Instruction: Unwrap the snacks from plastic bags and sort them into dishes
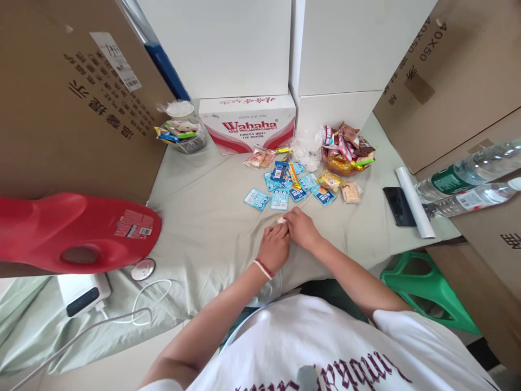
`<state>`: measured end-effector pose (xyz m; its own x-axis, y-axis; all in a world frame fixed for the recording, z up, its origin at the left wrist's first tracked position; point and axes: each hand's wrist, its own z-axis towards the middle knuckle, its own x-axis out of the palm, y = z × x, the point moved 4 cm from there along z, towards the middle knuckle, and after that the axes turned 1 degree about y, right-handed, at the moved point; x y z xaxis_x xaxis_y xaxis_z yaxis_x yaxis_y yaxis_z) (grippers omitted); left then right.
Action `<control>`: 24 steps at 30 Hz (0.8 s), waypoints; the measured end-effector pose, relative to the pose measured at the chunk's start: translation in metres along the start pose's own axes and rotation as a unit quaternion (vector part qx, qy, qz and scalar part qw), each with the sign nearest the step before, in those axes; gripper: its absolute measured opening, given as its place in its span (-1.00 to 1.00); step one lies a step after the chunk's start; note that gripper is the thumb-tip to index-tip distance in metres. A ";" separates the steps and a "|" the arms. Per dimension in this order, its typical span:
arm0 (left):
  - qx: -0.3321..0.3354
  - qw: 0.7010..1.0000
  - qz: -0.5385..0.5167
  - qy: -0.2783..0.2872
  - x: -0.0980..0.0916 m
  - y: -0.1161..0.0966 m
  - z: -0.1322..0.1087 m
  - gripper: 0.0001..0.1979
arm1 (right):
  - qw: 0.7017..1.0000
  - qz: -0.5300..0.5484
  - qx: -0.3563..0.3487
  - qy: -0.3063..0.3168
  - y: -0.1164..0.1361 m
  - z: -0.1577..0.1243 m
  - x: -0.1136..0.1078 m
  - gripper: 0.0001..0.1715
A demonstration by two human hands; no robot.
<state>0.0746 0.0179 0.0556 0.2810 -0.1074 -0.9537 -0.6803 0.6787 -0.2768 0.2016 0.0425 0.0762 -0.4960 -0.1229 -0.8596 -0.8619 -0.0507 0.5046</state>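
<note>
My left hand (273, 247) and my right hand (302, 227) meet over the cloth near the table's front edge. Fingers of both are closed around a small pale item (280, 219), mostly hidden by them; its kind I cannot make out. Just beyond the hands lies a loose pile of blue snack packets (279, 199). To its right are a yellow-wrapped snack (330, 181) and a clear-wrapped biscuit (351, 192). Behind the pile sit pinkish wrapped snacks (259, 158) and a crumpled clear plastic bag (305, 151).
A Wahaha water carton (250, 126) stands at the back, between a tub of snacks (188, 137) and a snack-filled bowl (345, 165). A red jug (101, 233) and power bank (83, 296) are left; water bottles (451, 179), a phone (399, 206) and a green stool (427, 288) right.
</note>
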 end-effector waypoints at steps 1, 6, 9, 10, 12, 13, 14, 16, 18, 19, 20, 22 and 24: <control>0.009 1.000 -0.005 -0.011 -0.005 0.005 -0.006 -0.65 | 1.000 -0.004 -0.026 0.004 0.005 0.000 0.005 -0.67; 0.022 0.994 -0.028 -0.101 -0.027 0.036 -0.065 -0.54 | 0.990 -0.056 -0.127 -0.025 0.007 -0.019 0.022 -0.48; -0.018 0.991 -0.034 -0.127 -0.027 0.057 -0.100 -0.65 | 0.989 -0.044 -0.128 -0.053 -0.006 -0.024 0.024 -0.47; -0.028 0.990 -0.038 -0.132 -0.026 0.062 -0.109 -0.69 | 0.989 -0.023 -0.122 -0.077 -0.015 -0.023 0.020 -0.44; -0.048 0.988 -0.045 -0.142 -0.023 0.070 -0.124 -0.74 | 0.985 0.033 -0.082 -0.148 -0.041 -0.023 0.004 -0.40; -0.059 0.986 -0.048 -0.149 -0.021 0.073 -0.130 -0.75 | 0.980 0.059 -0.041 -0.187 -0.060 -0.023 -0.008 -0.40; -0.070 0.984 -0.052 -0.155 -0.020 0.075 -0.134 -0.76 | 0.972 0.079 0.011 -0.220 -0.082 -0.024 -0.020 -0.40; -0.088 0.981 -0.058 -0.165 -0.017 0.078 -0.139 -0.75 | 0.956 0.084 0.126 -0.251 -0.126 -0.028 -0.041 -0.37; -0.098 0.978 -0.065 -0.172 -0.014 0.079 -0.138 -0.74 | 0.952 0.045 0.203 -0.226 -0.158 -0.030 -0.056 -0.35; -0.100 0.977 -0.068 -0.174 -0.011 0.079 -0.136 -0.73 | 0.953 0.023 0.221 -0.206 -0.167 -0.032 -0.060 -0.36; -0.100 0.977 -0.070 -0.174 -0.009 0.078 -0.133 -0.73 | 0.956 0.002 0.227 -0.187 -0.172 -0.032 -0.063 -0.39; -0.104 0.978 -0.069 -0.167 -0.003 0.077 -0.127 -0.72 | 0.961 -0.044 0.216 -0.165 -0.170 -0.034 -0.066 -0.50; -0.116 0.980 -0.062 -0.150 0.003 0.077 -0.123 -0.67 | 0.958 -0.094 0.200 -0.183 -0.158 -0.033 -0.073 -0.58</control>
<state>-0.0603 -0.0199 0.0164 0.5342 0.0639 -0.8429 -0.7544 0.4860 -0.4412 0.3772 0.0265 0.0619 -0.2691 0.2099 -0.9400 -0.8748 0.3550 0.3297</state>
